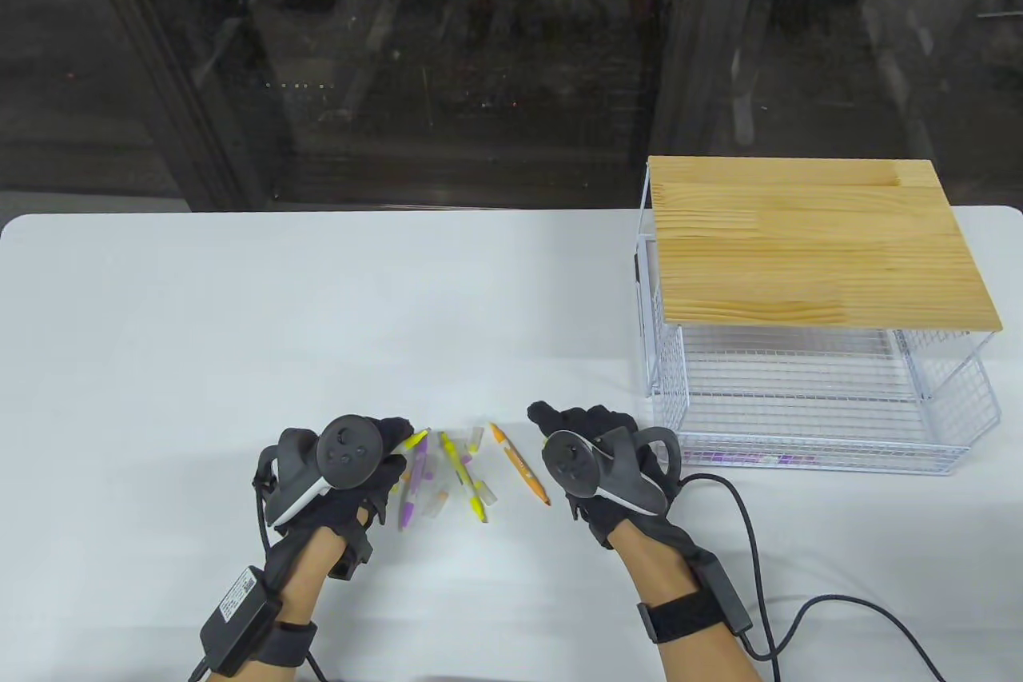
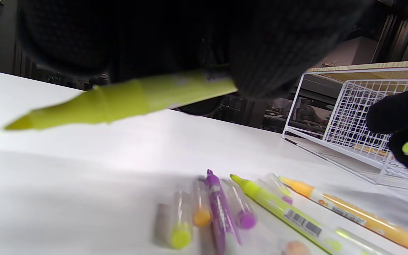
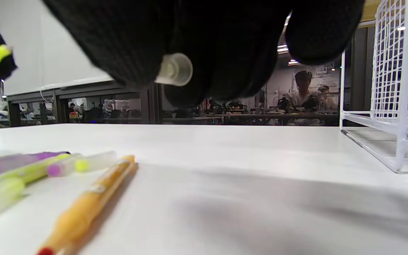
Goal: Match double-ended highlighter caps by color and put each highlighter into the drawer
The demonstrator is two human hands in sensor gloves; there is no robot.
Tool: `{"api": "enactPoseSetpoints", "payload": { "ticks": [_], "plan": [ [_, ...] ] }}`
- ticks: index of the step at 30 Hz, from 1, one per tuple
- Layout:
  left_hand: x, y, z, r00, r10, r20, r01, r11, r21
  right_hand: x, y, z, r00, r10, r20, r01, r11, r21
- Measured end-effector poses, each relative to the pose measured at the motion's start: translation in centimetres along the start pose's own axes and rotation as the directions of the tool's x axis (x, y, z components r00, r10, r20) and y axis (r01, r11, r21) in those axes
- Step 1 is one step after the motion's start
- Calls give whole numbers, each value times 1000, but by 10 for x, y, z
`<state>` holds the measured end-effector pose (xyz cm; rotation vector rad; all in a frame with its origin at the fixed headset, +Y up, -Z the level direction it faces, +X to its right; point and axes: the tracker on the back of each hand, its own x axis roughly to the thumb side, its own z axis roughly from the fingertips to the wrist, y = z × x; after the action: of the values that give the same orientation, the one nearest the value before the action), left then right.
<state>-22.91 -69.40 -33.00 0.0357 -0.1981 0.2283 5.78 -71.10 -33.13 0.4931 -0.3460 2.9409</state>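
Left hand [image 1: 356, 466] grips an uncapped yellow highlighter [image 2: 119, 101], tip pointing toward right hand [image 1: 595, 458], which pinches a clear plastic cap [image 3: 174, 69] just beside, above white table [image 1: 240, 314].

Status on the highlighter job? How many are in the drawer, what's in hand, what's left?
Done: at least one purple highlighter seems to lie in the drawer; the count is unclear through the mesh.
In hand: the left hand holds an uncapped yellow highlighter; the right hand holds a clear cap.
Left: an orange highlighter, a yellow highlighter, a purple one and loose caps on the table.
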Motion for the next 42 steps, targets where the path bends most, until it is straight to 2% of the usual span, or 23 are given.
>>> {"api": "enactPoseSetpoints", "payload": {
  "ticks": [8, 18, 32, 42],
  "plan": [
    [3, -2, 0, 1000, 1, 26, -1, 1000, 6, -8, -18, 8, 997, -59, -51, 53, 993, -103],
    [19, -4, 4, 995, -15, 97, 14, 1000, 16, -9, -38, 15, 991, -131, -30, 120, 963, -239],
    [43, -13, 10, 980, -35, 197, 37, 999, -11, -2, -42, 19, 970, -242, 28, 240, 931, -275],
    [53, -19, 11, 971, -42, 236, 49, 998, -27, -4, -35, 17, 919, -391, 40, 390, 894, -220]
  ]
}}
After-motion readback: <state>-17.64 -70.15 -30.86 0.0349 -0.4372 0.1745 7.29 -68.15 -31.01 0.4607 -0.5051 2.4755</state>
